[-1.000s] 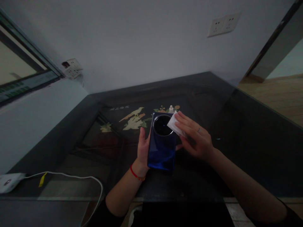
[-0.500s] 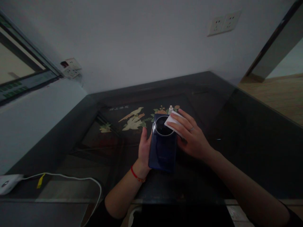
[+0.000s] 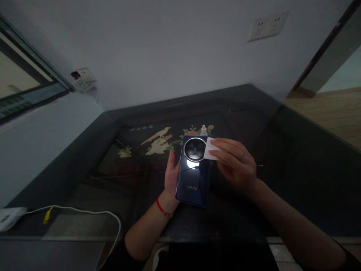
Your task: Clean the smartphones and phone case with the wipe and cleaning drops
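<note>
My left hand (image 3: 171, 177) holds a dark blue phone (image 3: 192, 180) from behind, back side up, over the dark table (image 3: 296, 177). The phone's round camera ring (image 3: 194, 149) faces me. My right hand (image 3: 235, 163) pinches a small white wipe (image 3: 210, 153) against the right edge of the camera ring. A ring shows on one right finger and a red string circles my left wrist. A small white bottle (image 3: 203, 130) stands on the table just behind the phone.
The table has a glass top over a bird-and-flower inlay (image 3: 159, 141) and sits in a wall corner. A white cable (image 3: 84, 212) runs from a white device (image 3: 9, 216) at the near left. Wall sockets (image 3: 267, 25) hang above.
The phone has tilted so its camera ring and logo catch light. My right hand slid the wipe from over the ring to its right edge.
</note>
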### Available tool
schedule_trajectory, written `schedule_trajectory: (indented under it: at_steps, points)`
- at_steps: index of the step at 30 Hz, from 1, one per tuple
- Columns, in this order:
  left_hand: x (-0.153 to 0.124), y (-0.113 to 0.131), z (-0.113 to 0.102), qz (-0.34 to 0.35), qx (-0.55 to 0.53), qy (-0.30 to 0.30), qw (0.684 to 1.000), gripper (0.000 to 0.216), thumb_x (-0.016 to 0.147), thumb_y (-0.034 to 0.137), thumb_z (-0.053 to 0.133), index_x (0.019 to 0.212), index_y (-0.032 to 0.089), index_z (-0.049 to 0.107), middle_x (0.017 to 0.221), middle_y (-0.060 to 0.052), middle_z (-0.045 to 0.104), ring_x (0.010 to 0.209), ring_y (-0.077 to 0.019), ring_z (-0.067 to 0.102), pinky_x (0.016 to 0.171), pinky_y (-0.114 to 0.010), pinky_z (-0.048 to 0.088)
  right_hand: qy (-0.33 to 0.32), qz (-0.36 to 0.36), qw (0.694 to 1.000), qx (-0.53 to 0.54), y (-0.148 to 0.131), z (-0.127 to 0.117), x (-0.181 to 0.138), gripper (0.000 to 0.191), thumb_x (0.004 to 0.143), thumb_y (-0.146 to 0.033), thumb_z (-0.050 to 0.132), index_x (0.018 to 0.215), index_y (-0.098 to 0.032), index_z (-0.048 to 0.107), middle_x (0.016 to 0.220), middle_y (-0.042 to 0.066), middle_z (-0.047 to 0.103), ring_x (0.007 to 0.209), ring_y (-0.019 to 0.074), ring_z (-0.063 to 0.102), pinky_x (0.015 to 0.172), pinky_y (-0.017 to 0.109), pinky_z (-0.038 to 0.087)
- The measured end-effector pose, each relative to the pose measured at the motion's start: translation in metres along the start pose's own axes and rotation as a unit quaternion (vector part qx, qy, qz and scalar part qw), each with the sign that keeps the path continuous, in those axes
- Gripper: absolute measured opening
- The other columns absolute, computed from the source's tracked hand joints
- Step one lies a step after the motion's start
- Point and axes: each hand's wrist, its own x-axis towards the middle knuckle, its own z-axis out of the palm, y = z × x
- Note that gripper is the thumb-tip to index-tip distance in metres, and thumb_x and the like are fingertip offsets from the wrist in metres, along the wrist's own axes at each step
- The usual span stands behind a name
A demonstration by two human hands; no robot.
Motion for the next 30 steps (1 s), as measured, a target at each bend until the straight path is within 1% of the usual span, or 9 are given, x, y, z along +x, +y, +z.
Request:
schedule_trajectory:
  at_steps: [4,6,11,15,17,20,23,27,30]
  points:
    - [0.003,-0.003,-0.002,0.006,-0.003,0.014,1.0,0.077,0.09,0.065,0.009,0.143,0.017,0.038,0.136,-0.013,0.055,0.132,-0.0299,0.042,0.109,-0.047,0.028,-0.032,-0.014,0.999,0.006,0.0,0.002,-0.003,0.039,0.082,-0.01,0.059,0.118,-0.025,0.06,0.125,0.008,0.061,0.115,0.0256,0.057,0.089,0.044,0.054]
    - [0.004,-0.004,-0.002,0.014,-0.003,0.024,1.0,0.075,0.09,0.065,0.012,0.143,0.018,0.038,0.135,-0.013,0.056,0.131,-0.0301,0.044,0.108,-0.048,0.03,-0.034,-0.021,0.999,0.002,0.0,0.002,-0.004,0.038,0.082,-0.01,0.06,0.116,-0.025,0.061,0.124,0.007,0.062,0.113,0.0255,0.058,0.088,0.043,0.054]
    - [0.004,-0.008,0.003,0.031,-0.009,0.05,0.998,0.07,0.091,0.064,0.018,0.145,0.022,0.034,0.133,-0.01,0.057,0.128,-0.0292,0.048,0.108,-0.046,0.031,-0.036,-0.033,0.999,-0.022,-0.001,0.004,-0.005,0.03,0.081,-0.01,0.062,0.109,-0.021,0.063,0.119,0.011,0.063,0.109,0.026,0.058,0.086,0.042,0.054]
    - [0.004,-0.012,0.004,0.059,-0.008,0.06,0.996,0.065,0.093,0.06,0.02,0.145,0.023,0.035,0.131,-0.009,0.059,0.125,-0.0277,0.05,0.107,-0.045,0.033,-0.048,-0.04,0.998,-0.022,-0.005,0.008,-0.006,0.029,0.081,-0.009,0.061,0.109,-0.018,0.063,0.116,0.012,0.064,0.107,0.0254,0.058,0.087,0.041,0.053]
    - [0.003,-0.012,0.003,0.06,-0.012,0.066,0.996,0.063,0.094,0.058,0.019,0.143,0.022,0.037,0.127,-0.009,0.061,0.124,-0.0271,0.051,0.107,-0.045,0.034,-0.05,-0.035,0.998,-0.021,-0.005,0.009,-0.006,0.029,0.081,-0.009,0.06,0.108,-0.018,0.064,0.117,0.012,0.064,0.108,0.0256,0.058,0.087,0.041,0.054]
    - [0.002,-0.008,0.001,0.043,-0.021,0.071,0.996,0.064,0.095,0.056,0.015,0.142,0.02,0.04,0.122,-0.01,0.064,0.122,-0.0263,0.053,0.106,-0.044,0.034,-0.038,-0.015,0.999,-0.029,-0.001,0.008,-0.006,0.029,0.081,-0.01,0.06,0.107,-0.021,0.065,0.119,0.01,0.063,0.108,0.0261,0.058,0.085,0.043,0.054]
    - [0.001,-0.006,0.0,0.048,-0.012,0.065,0.997,0.062,0.095,0.056,0.016,0.142,0.022,0.04,0.123,-0.008,0.064,0.122,-0.0251,0.054,0.107,-0.042,0.035,-0.027,0.002,0.999,-0.04,0.003,0.006,-0.004,0.031,0.081,-0.01,0.059,0.108,-0.024,0.065,0.117,0.008,0.064,0.105,0.0259,0.059,0.086,0.045,0.054]
    - [0.0,-0.009,-0.001,0.05,0.009,0.047,0.998,0.059,0.096,0.054,0.02,0.146,0.027,0.034,0.128,-0.007,0.061,0.123,-0.0249,0.053,0.108,-0.043,0.034,-0.008,0.017,0.998,-0.052,0.005,0.003,0.0,0.034,0.082,-0.009,0.057,0.11,-0.028,0.065,0.115,0.006,0.065,0.103,0.0251,0.061,0.085,0.045,0.054]
    - [-0.001,-0.013,-0.002,0.059,0.017,0.044,0.997,0.055,0.097,0.048,0.022,0.149,0.03,0.026,0.133,-0.005,0.058,0.127,-0.0238,0.05,0.11,-0.042,0.032,0.001,0.025,0.998,-0.053,0.005,0.002,0.002,0.035,0.083,-0.008,0.056,0.111,-0.027,0.064,0.112,0.007,0.066,0.103,0.0252,0.061,0.084,0.045,0.054]
